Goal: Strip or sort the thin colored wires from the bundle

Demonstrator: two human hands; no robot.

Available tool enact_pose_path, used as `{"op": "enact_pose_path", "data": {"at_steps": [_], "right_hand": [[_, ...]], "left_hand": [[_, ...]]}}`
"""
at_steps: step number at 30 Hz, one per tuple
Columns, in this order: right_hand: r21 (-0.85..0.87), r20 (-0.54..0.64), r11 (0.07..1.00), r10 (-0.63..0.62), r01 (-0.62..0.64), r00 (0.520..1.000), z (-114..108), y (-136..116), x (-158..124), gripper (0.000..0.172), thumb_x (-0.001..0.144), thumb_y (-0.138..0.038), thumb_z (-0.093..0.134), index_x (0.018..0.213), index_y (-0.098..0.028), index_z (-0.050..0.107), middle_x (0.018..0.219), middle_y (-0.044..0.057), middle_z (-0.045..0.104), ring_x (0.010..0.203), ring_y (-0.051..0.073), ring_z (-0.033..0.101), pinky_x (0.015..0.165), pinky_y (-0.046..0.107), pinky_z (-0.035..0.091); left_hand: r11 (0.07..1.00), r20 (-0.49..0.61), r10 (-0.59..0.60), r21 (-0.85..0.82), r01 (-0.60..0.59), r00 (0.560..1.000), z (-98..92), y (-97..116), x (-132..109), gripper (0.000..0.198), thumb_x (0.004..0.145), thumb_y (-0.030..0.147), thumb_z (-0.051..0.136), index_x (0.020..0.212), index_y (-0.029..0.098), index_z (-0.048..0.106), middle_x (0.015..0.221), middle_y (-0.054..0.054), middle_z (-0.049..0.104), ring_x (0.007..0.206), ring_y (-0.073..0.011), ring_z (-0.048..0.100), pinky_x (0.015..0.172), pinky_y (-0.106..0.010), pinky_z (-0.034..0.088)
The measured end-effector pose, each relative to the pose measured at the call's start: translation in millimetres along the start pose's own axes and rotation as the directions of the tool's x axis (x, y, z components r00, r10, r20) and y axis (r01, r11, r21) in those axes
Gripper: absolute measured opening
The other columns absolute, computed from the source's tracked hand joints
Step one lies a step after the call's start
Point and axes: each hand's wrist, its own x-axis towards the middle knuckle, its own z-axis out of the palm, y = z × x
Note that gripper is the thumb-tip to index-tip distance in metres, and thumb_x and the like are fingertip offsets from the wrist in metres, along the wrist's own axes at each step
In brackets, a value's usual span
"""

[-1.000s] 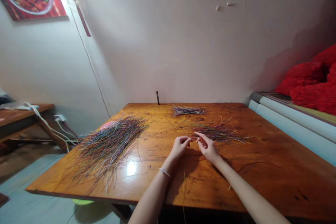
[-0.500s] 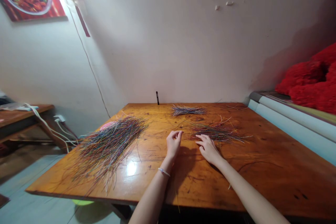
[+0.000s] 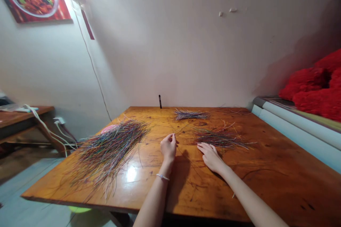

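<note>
My left hand is closed in a pinch above the middle of the table. A thin wire seems to run from its fingers down to the right; its ends are hard to make out. My right hand is open, fingers stretched forward and lying at the near left edge of a loose pile of dark, multicoloured wires. Behind that pile lies a smaller, tidier bundle of bluish-grey wires. To the left spreads a large heap of multicoloured wires.
The wooden table stands against a wall. A black marker is upright at its back edge. Something pink shows behind the large heap. Long pale rolls and a red fluffy pile lie along the right side.
My left hand has moved a little left, still pinched, and a thin wire now shows near it. My right hand's fingers have lowered and lie flatter by the pile's edge.
</note>
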Motion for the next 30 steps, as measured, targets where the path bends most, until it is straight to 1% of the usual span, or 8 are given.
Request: {"op": "enact_pose_path", "data": {"at_steps": [3, 5, 8, 11, 17, 23, 26, 30], "right_hand": [[0.008, -0.008, 1.0, -0.014, 0.014, 1.0, 0, -1, 0, 0.058, 0.065, -0.004, 0.037, 0.119, -0.018, 0.054, 0.128, 0.006, 0.05, 0.12, 0.018, 0.037, 0.102, 0.038, 0.022], [0.012, -0.019, 1.0, -0.023, 0.023, 1.0, 0, -1, 1, 0.061, 0.063, -0.003, 0.036, 0.12, -0.017, 0.052, 0.129, 0.006, 0.049, 0.121, 0.018, 0.037, 0.102, 0.038, 0.023], [0.019, -0.04, 0.999, -0.031, 0.031, 0.999, 1, 0, 2, 0.066, 0.062, -0.002, 0.036, 0.124, -0.016, 0.049, 0.132, 0.006, 0.045, 0.123, 0.019, 0.035, 0.102, 0.037, 0.024], [0.022, -0.058, 0.999, -0.033, 0.034, 0.998, 1, 2, 2, 0.069, 0.06, -0.002, 0.035, 0.127, -0.013, 0.045, 0.135, 0.006, 0.042, 0.125, 0.019, 0.033, 0.103, 0.036, 0.024], [0.036, -0.058, 0.999, -0.012, 0.014, 0.998, 3, 3, 2, 0.071, 0.06, -0.002, 0.034, 0.13, -0.012, 0.041, 0.138, 0.005, 0.037, 0.127, 0.018, 0.03, 0.103, 0.036, 0.025], [0.06, -0.066, 0.998, -0.013, 0.017, 0.998, 4, 4, 1, 0.071, 0.06, -0.002, 0.034, 0.131, -0.011, 0.04, 0.139, 0.006, 0.036, 0.128, 0.017, 0.029, 0.104, 0.036, 0.025], [0.09, -0.072, 0.996, -0.009, 0.016, 0.997, 6, 5, 1, 0.072, 0.06, -0.001, 0.034, 0.131, -0.013, 0.04, 0.138, 0.006, 0.037, 0.127, 0.018, 0.03, 0.104, 0.037, 0.025], [0.114, -0.056, 0.993, -0.006, 0.012, 0.998, 9, 7, 1, 0.072, 0.061, -0.001, 0.034, 0.131, -0.014, 0.04, 0.138, 0.005, 0.036, 0.128, 0.018, 0.029, 0.104, 0.038, 0.027]], "left_hand": [[0.998, -0.068, -0.002, -0.068, -0.003, 0.998, -5.8, -3, 6, 0.031, 0.081, 0.036, 0.044, 0.084, 0.015, 0.067, 0.07, -0.007, 0.07, 0.063, -0.0183, 0.066, 0.061, -0.025, 0.048], [0.999, -0.133, 0.023, -0.022, -0.026, 0.991, -9.0, -6, 10, 0.032, 0.083, 0.028, 0.041, 0.095, 0.013, 0.065, 0.087, -0.011, 0.07, 0.082, -0.0197, 0.066, 0.075, -0.027, 0.048], [0.98, -0.167, 0.089, 0.191, -0.056, 0.982, -11.4, -9, 14, 0.043, 0.08, 0.014, 0.037, 0.119, 0.005, 0.051, 0.117, -0.017, 0.057, 0.109, -0.0216, 0.053, 0.094, -0.03, 0.039], [0.899, -0.148, 0.139, 0.434, -0.062, 0.979, -12.9, -11, 14, 0.057, 0.074, 0.008, 0.038, 0.13, -0.001, 0.035, 0.132, -0.02, 0.042, 0.126, -0.0255, 0.032, 0.103, -0.039, 0.027], [0.769, -0.177, 0.125, 0.639, 0.017, 0.976, -25.0, -21, 17, 0.067, 0.07, 0.01, 0.04, 0.134, -0.003, 0.025, 0.137, -0.021, 0.034, 0.132, -0.0285, 0.018, 0.105, -0.048, 0.015], [0.694, -0.159, 0.12, 0.719, 0.032, 0.98, -38.0, -39, 28, 0.062, 0.07, 0.008, 0.04, 0.131, 0.001, 0.033, 0.135, -0.017, 0.039, 0.131, -0.0307, 0.017, 0.105, -0.053, 0.005], [0.706, -0.182, 0.144, 0.707, 0.028, 0.973, -42.0, -36, 29, 0.059, 0.071, 0.008, 0.039, 0.13, 0.005, 0.037, 0.133, -0.014, 0.042, 0.129, -0.0277, 0.024, 0.106, -0.05, 0.005], [0.762, -0.245, 0.238, 0.647, -0.024, 0.94, -43.8, -16, 24, 0.064, 0.07, 0.007, 0.041, 0.133, 0.012, 0.033, 0.134, -0.012, 0.041, 0.127, -0.0232, 0.03, 0.105, -0.045, 0.012]]}}
